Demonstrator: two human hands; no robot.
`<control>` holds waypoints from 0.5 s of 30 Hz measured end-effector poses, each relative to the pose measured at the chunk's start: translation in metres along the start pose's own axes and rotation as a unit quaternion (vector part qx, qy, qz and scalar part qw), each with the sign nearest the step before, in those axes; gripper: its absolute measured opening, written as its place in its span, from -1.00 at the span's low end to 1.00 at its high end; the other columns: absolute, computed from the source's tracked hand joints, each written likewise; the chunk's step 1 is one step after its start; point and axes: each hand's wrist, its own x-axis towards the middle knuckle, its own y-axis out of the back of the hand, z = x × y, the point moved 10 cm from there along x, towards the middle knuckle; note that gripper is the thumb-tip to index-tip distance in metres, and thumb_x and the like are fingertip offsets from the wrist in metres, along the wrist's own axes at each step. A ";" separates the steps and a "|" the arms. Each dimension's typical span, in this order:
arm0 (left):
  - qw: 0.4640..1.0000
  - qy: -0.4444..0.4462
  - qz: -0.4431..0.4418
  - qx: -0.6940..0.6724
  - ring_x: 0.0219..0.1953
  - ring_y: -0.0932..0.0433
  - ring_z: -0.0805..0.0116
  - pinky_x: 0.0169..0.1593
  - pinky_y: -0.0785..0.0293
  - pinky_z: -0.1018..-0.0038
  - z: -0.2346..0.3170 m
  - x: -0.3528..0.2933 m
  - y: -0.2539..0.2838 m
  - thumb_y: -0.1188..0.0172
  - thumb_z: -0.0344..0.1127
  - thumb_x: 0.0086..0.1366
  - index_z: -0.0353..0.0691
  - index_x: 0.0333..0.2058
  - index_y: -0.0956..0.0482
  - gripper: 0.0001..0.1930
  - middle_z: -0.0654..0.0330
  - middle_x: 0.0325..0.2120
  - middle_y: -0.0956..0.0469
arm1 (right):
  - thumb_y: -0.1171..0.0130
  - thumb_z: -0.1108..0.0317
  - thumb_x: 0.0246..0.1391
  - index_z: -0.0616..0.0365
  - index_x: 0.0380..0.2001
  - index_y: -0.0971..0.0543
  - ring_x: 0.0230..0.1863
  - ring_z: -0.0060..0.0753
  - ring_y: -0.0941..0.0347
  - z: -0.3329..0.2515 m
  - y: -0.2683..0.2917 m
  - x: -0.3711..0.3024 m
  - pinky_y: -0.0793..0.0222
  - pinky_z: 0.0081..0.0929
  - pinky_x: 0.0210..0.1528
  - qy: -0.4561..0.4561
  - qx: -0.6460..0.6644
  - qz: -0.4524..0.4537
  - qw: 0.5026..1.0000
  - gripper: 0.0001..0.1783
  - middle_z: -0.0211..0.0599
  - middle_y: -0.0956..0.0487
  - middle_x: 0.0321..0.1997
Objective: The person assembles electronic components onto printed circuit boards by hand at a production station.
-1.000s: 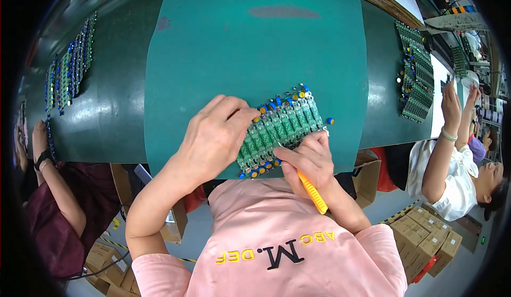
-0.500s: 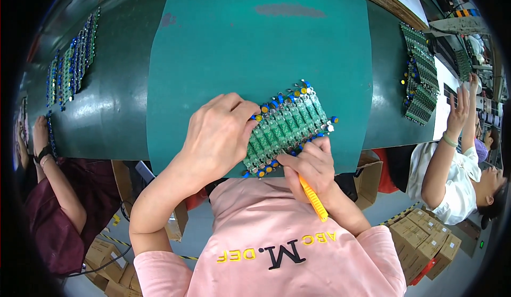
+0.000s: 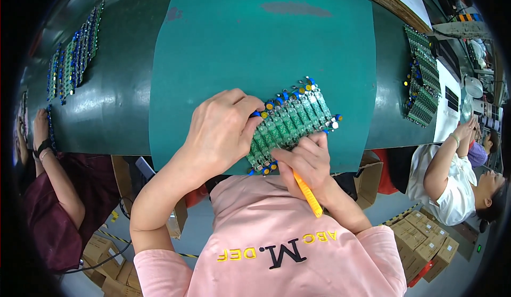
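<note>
Circuit-board panel (image 3: 290, 120) set aslant over the near part of the green mat (image 3: 255, 47), both hands at it.
Toward the mat's near edge, left of its middle, the left hand (image 3: 215, 129) has its grip pinching the panel's left end, beside the blue-and-yellow components (image 3: 270, 106) along the panel's far side. Nearer the mat's right edge, the right hand (image 3: 308, 161) curls its grip around a yellow-handled tool (image 3: 307, 193); the handle runs past the mat's near edge, over the pink shirt (image 3: 255, 212), and its tip is too small to make out. Left of the mat, more panels (image 3: 77, 52) lie on the dark green surface (image 3: 125, 100); right of the mat lies another group (image 3: 424, 79).
</note>
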 end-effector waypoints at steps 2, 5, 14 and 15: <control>1.000 0.003 -0.002 -0.006 -0.47 -0.56 0.08 -0.36 -0.50 0.26 -0.002 0.000 0.000 -0.28 -0.51 0.06 -0.26 -0.32 -0.67 -0.84 0.11 -0.46 -0.57 | -0.26 0.44 -0.05 0.09 -0.24 -0.65 -0.49 -0.48 -0.22 -0.002 0.006 -0.008 -0.13 -0.41 -0.19 -0.012 0.016 -0.008 1.000 -0.77 -0.55 -0.44 -0.54; 1.000 0.005 -0.004 -0.013 -0.48 -0.55 0.08 -0.37 -0.50 0.27 -0.004 0.001 0.000 -0.28 -0.51 0.06 -0.27 -0.32 -0.67 -0.84 0.11 -0.47 -0.58 | -0.25 0.44 -0.05 0.09 -0.24 -0.65 -0.50 -0.48 -0.22 -0.003 0.005 -0.005 -0.13 -0.41 -0.19 -0.012 0.025 -0.010 1.000 -0.77 -0.55 -0.44 -0.55; 1.000 0.007 -0.003 -0.029 -0.50 -0.55 0.08 -0.38 -0.49 0.27 -0.005 0.000 0.000 -0.29 -0.50 0.06 -0.28 -0.32 -0.68 -0.84 0.11 -0.46 -0.59 | -0.24 0.46 -0.07 0.10 -0.26 -0.66 -0.51 -0.48 -0.21 -0.008 -0.009 0.005 -0.12 -0.40 -0.20 0.008 0.008 0.002 1.000 -0.77 -0.54 -0.42 -0.57; 0.999 0.007 -0.003 -0.033 -0.50 -0.55 0.08 -0.38 -0.49 0.28 -0.007 0.000 0.000 -0.29 -0.50 0.06 -0.28 -0.32 -0.68 -0.84 0.11 -0.46 -0.60 | -0.25 0.47 -0.08 0.10 -0.26 -0.66 -0.50 -0.48 -0.21 -0.009 -0.008 0.003 -0.12 -0.40 -0.20 0.008 0.010 -0.007 1.000 -0.77 -0.54 -0.42 -0.57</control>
